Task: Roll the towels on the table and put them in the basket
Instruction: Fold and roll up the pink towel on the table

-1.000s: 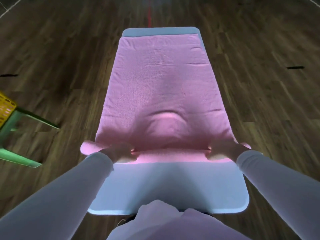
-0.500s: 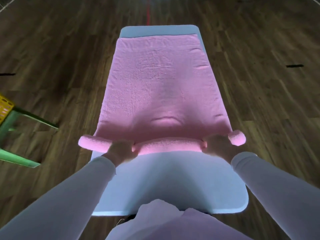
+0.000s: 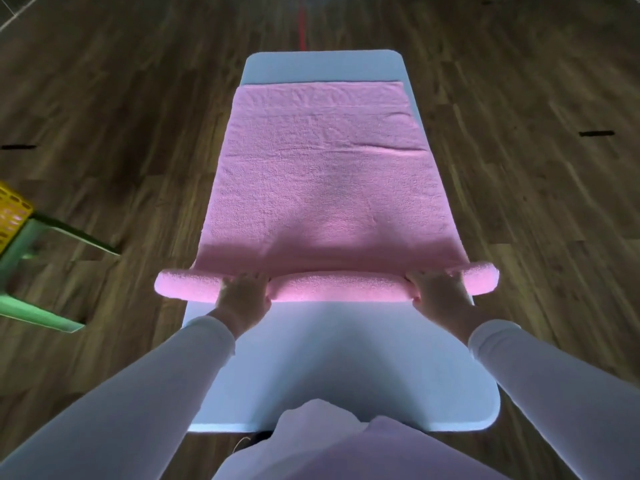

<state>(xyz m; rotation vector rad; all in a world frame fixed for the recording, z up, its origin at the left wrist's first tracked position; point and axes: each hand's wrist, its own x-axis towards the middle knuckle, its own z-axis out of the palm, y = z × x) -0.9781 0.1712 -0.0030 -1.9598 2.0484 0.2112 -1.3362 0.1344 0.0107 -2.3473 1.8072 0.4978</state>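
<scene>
- Left hand (image 3: 242,296) is lying palm-down on the rolled part of the pink towel (image 3: 325,188), its fingers (image 3: 247,277) stretching straight forward, close together, over the top of the roll (image 3: 336,289).
- Right hand (image 3: 441,294) is pressing on the same roll in the same way, palm down, fingers flat and reaching to the roll's far side; neither hand is pinching the cloth.
- Both arms are reaching forward in long white sleeves (image 3: 145,393), the wrists sitting low over the bare near part of the pale blue tabletop (image 3: 346,362).
- The hands are sitting well apart, each near one end of the roll, whose ends are sticking out past the tabletop's side edges.
- Beyond the roll the towel is lying flat along the tabletop, stopping just short of the far edge.
- A yellow basket (image 3: 12,216) is sitting on a green stool (image 3: 31,271) on the wooden floor (image 3: 121,116), off to the left, apart from the tabletop.
</scene>
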